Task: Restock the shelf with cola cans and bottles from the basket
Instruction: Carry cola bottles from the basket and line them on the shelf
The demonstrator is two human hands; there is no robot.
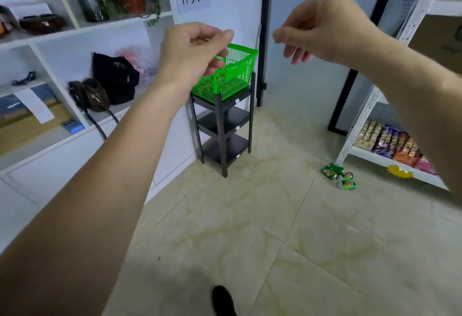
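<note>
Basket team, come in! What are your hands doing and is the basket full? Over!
Left hand and right hand raised, loosely curled, holding nothing. Green basket on black stand, contents unclear. Green cans lying on floor.

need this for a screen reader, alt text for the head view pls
Two bare hands, left hand and right hand, reach empty toward a green basket on top of a small black rack. Green cans lie on the tiled floor by a white snack shelf.

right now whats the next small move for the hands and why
Probably step closer and reach both hands down to the green basket. The left hand and right hand hold nothing, and the basket sits ahead on the black stand.
</note>
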